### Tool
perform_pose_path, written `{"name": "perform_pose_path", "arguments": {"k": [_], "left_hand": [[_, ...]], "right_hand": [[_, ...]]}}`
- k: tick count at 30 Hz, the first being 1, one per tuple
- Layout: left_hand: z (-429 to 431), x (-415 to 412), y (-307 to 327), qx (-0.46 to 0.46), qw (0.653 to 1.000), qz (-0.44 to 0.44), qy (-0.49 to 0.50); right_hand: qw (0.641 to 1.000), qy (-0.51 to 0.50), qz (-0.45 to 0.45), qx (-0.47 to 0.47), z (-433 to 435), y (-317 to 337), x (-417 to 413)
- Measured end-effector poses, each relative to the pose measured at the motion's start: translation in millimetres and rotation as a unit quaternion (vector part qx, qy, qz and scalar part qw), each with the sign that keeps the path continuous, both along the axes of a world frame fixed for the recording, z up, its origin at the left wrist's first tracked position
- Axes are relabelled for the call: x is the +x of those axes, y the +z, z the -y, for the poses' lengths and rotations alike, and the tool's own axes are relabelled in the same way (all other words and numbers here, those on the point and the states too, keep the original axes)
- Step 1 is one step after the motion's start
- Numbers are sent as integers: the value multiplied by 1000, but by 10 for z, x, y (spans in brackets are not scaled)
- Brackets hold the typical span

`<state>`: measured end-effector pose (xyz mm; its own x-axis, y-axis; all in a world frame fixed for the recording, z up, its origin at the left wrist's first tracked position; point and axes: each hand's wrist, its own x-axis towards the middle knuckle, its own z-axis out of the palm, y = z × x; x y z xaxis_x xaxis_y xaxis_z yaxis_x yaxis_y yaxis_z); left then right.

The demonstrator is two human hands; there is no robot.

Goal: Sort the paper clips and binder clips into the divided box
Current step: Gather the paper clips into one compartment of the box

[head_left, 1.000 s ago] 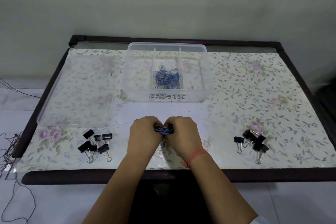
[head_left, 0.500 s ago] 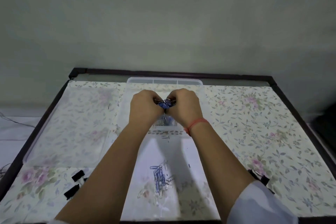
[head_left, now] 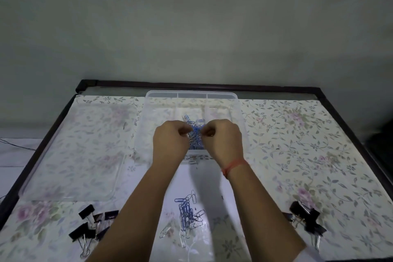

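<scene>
A clear divided box point(head_left: 191, 97) stands at the back middle of the table. My left hand point(head_left: 170, 144) and my right hand point(head_left: 223, 142) hover over its middle compartment, curled and slightly apart. Blue paper clips point(head_left: 194, 134) hang and drop between them onto the pile in that compartment. More blue and silver paper clips point(head_left: 188, 215) lie loose on the table between my forearms. Black binder clips point(head_left: 91, 225) sit at the front left. A second group of binder clips point(head_left: 306, 217) sits at the front right.
The box's clear lid point(head_left: 70, 151) lies flat on the left of the table. A floral cloth point(head_left: 308, 144) covers the dark-framed table point(head_left: 191, 85). A grey wall stands behind. Thin cables point(head_left: 12, 144) run on the floor to the left.
My hands rose from the table's front with a bunch of paper clips and moved over the box. They have now parted a little, and clips fall into the middle compartment.
</scene>
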<state>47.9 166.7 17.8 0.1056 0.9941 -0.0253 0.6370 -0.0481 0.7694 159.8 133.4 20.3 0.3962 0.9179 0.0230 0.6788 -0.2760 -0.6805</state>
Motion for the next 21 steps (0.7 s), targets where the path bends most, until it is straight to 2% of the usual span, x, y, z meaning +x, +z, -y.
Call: {"name": "perform_pose_path", "arguments": {"k": [4, 7, 10, 16, 21], "left_hand": [[364, -75, -36, 34, 996, 66, 45], [714, -174, -237, 40, 996, 26, 80], [913, -260, -515, 10, 998, -51, 42], [823, -303, -634, -5, 997, -56, 52], [747, -300, -697, -19, 997, -42, 57]], "right_hand": [[997, -43, -30, 60, 477, -187, -174], [999, 8, -3, -33, 694, -464, -303], [987, 86, 59, -121, 695, -633, -345], [981, 91, 90, -143, 622, -739, -392], [987, 71, 82, -122, 623, -771, -405]]}}
